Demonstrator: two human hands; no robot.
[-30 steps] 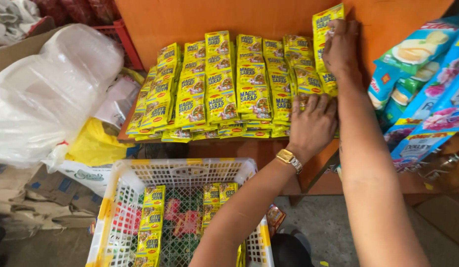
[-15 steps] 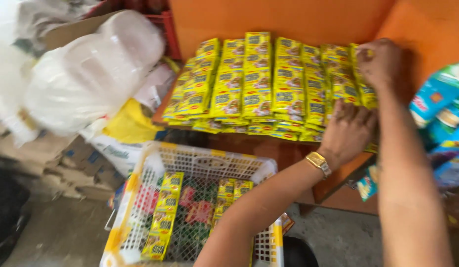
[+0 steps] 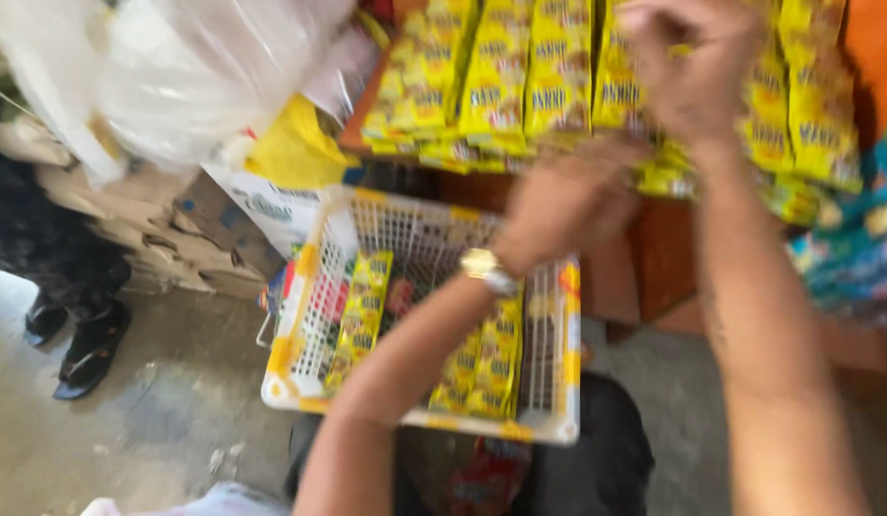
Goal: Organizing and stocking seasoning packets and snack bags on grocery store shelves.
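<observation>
The view is blurred by motion. Rows of yellow snack packets [image 3: 520, 86] lie stacked on an orange wooden shelf [image 3: 658, 263]. My right hand [image 3: 692, 67] is up on the packets at the right, fingers bent. My left hand [image 3: 567, 205], with a gold watch [image 3: 486, 269] on the wrist, hovers at the front edge of the rows, above a white plastic basket [image 3: 300, 315]. The basket holds more yellow packets [image 3: 362, 306]. Whether either hand grips a packet is lost in the blur.
A big clear plastic bag [image 3: 176, 67] and a yellow bag [image 3: 290, 153] sit left of the shelf over cardboard boxes [image 3: 176, 225]. Another person's sandalled feet [image 3: 80, 349] stand on the concrete floor at left. Blue and colourful packages [image 3: 849, 253] are at right.
The camera has swung down and closer, so the basket now fills the middle. Both hands have lifted off the flat rows and drawn nearer each other over the right-hand packets.
</observation>
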